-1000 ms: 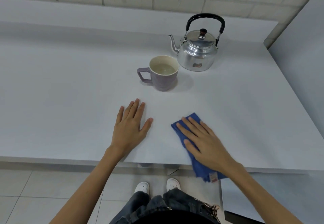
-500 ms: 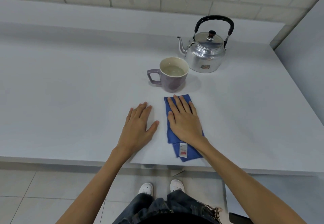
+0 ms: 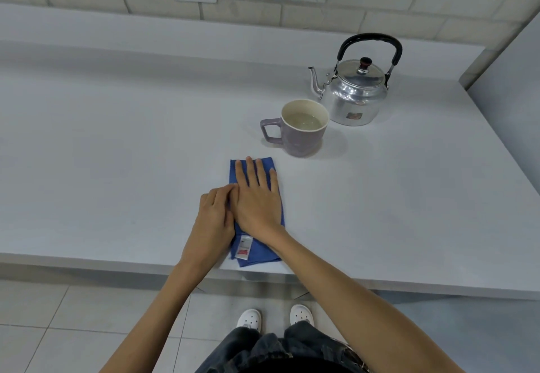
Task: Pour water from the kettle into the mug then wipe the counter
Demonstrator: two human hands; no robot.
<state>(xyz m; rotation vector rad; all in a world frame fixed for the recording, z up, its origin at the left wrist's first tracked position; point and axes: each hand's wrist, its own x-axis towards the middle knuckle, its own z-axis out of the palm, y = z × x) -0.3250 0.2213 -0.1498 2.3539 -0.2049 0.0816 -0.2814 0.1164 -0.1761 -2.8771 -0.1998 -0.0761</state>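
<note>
Clearly wiping: the mug [image 3: 304,128] holds water beside the kettle [image 3: 355,92]. The right hand [image 3: 257,197] presses flat on the cloth [image 3: 254,252]; the left hand [image 3: 214,220], curled, perhaps pinches its edge. Next, sweep the tabletop [image 3: 117,153], avoiding the mug.

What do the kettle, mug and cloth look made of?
Kettle: polished metal, likely aluminium or steel, by its mirror reflections; black handle grip, maybe plastic.
Mug: probably glazed ceramic, thick-walled, smooth mauve outside, cream inside.
Cloth: soft blue fabric, folded, with a sewn-in label.
</note>
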